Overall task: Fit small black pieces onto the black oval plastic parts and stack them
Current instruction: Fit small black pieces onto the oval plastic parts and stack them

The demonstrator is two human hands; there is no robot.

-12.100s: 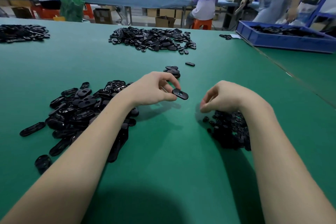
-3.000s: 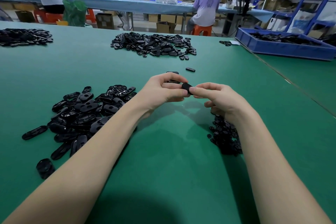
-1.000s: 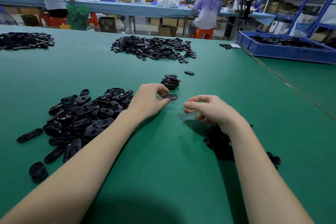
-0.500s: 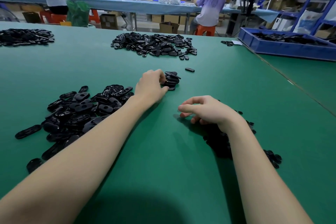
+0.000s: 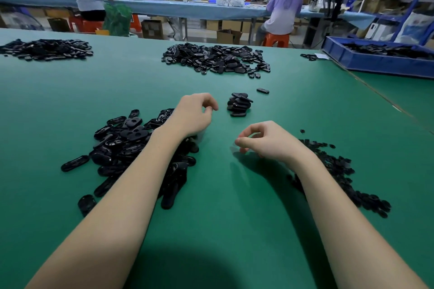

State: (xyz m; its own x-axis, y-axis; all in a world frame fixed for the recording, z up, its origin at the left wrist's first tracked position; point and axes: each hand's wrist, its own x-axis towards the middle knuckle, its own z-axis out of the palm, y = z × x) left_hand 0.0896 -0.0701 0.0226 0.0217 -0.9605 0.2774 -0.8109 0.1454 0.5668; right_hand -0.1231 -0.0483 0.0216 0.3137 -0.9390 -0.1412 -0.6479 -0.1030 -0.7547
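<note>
A small stack of black oval parts (image 5: 239, 105) stands on the green table just beyond my hands. My left hand (image 5: 193, 115) hovers left of the stack, fingers loosely curled, holding nothing. Under my left forearm spreads a pile of loose black oval parts (image 5: 126, 145). My right hand (image 5: 265, 139) hangs over the table, fingers loosely curled with the thumb near the fingertips; I see nothing in it. A heap of small black pieces (image 5: 338, 171) lies beside and behind my right wrist, partly hidden by the arm.
A single oval part (image 5: 262, 90) lies past the stack. Larger black piles sit at the back centre (image 5: 216, 58) and back left (image 5: 47, 49). A blue tray (image 5: 375, 63) with parts stands at the right. Two people sit at a far bench.
My left hand has let go of the oval part on the stack and drawn back to the left. My right hand stays near the small pieces, slightly lifted.
</note>
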